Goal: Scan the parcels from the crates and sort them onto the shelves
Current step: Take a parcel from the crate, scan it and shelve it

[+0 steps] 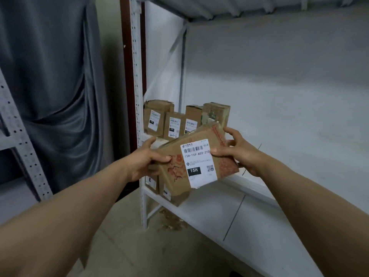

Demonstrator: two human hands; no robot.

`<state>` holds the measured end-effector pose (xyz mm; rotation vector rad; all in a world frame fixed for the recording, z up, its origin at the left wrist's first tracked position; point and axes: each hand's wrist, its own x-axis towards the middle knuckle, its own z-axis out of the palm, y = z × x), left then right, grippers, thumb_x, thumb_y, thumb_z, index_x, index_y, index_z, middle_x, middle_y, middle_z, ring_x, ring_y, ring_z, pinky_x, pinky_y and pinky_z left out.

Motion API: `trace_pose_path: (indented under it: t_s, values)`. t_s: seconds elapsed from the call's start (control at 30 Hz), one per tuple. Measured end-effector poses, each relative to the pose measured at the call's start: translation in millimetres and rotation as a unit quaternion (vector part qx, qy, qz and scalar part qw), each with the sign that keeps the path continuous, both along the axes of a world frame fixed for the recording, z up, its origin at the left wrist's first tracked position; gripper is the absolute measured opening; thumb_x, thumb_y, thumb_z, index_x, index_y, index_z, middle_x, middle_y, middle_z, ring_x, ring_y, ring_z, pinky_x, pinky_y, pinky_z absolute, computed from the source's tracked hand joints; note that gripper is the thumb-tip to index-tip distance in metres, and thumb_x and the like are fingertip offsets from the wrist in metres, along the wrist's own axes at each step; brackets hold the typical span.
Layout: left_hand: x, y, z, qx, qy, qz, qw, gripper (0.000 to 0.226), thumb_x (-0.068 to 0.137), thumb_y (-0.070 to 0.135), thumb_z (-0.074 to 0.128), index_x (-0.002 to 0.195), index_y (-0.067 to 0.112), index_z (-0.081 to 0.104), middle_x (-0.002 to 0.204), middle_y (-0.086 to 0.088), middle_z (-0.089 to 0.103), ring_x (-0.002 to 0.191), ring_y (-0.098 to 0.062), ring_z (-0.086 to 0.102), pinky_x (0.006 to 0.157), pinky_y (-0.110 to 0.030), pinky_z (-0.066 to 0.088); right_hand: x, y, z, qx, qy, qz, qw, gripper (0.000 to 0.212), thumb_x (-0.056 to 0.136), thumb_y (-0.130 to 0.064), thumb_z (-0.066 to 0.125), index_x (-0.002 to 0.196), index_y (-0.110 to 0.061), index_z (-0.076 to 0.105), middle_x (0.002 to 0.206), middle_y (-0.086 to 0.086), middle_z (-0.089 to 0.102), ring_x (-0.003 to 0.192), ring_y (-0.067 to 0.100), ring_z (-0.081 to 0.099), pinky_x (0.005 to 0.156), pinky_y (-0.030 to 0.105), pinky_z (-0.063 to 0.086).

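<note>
Head view is showing the shelving step: both hands are holding a flat brown cardboard parcel with red print and a white shipping label [192,163], tilted with the label facing up, right in front of a row of small brown cardboard boxes standing on end [173,121]. The left hand [146,159] is gripping the parcel's left edge with the thumb on the top face. The right hand [238,153] is pinching the right edge, thumb on the label and fingers curling round the far corner.

The parcel is hanging in the air over the front lip of the white metal shelf board [295,140] that the row is sitting on, not resting on it yet. My guess is scanning is done for this one and it's going in next to the row. I'm thinking the next move means turning it upright, label outward, and sliding it in just right of the row.

Room-wise it's looking easy: right of the row the board is running on bare, with lots of height overhead. Left of the row, the white perforated upright post [137,86] is boxing things in, and the parcel's near corner is needing to clear the front lip.
</note>
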<state>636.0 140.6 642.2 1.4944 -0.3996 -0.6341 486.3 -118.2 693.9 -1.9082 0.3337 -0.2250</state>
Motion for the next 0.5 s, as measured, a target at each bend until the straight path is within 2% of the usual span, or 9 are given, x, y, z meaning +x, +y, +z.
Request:
trace_pose_path:
  t_s: [0.1,0.23,0.3,0.4,0.5]
  values:
    - [23,-28,13,0.062,-0.047,0.007,0.997,0.074,0.076,0.004,0.081,0.137,0.03,0.049,0.106,-0.002,0.078,0.106,-0.025,0.072,0.1,-0.048,0.053,21,-29,16,-0.05,-0.01,-0.003,0.999,0.097,0.075,-0.028,0.088,0.152,-0.037,0.03,0.115,-0.011,0.054,0.1,0.01,0.064,0.07,0.027,0.052]
    - [45,-81,31,0.127,-0.085,-0.021,0.988,0.051,0.08,0.002,0.077,0.126,0.019,0.061,0.103,-0.005,0.078,0.108,-0.026,0.071,0.104,-0.051,0.051,43,-72,41,-0.109,0.0,-0.016,0.994,0.093,0.07,-0.037,0.09,0.147,-0.037,0.037,0.116,-0.011,0.054,0.1,0.013,0.065,0.073,0.028,0.053]
    - [51,-113,38,0.159,-0.112,-0.041,0.98,0.042,0.084,0.003,0.074,0.122,0.018,0.062,0.103,-0.004,0.078,0.105,-0.024,0.071,0.1,-0.046,0.053,51,-96,53,-0.146,0.011,-0.027,0.989,0.093,0.067,-0.042,0.091,0.145,-0.038,0.039,0.116,-0.01,0.055,0.1,0.015,0.066,0.079,0.031,0.055]
    - [58,-161,40,0.198,-0.154,-0.081,0.965,0.037,0.089,0.007,0.073,0.122,0.019,0.064,0.107,-0.002,0.076,0.1,-0.017,0.068,0.085,-0.035,0.053,59,-132,64,-0.201,0.03,-0.048,0.978,0.095,0.063,-0.046,0.092,0.143,-0.038,0.041,0.118,-0.007,0.058,0.101,0.017,0.066,0.086,0.035,0.056]
    - [69,-201,31,0.207,-0.168,-0.117,0.957,0.034,0.092,0.009,0.07,0.124,0.02,0.063,0.115,-0.001,0.072,0.104,-0.015,0.065,0.089,-0.036,0.055,67,-165,65,-0.259,0.068,-0.074,0.961,0.098,0.063,-0.046,0.093,0.144,-0.035,0.04,0.125,-0.003,0.058,0.104,0.018,0.063,0.091,0.037,0.054]
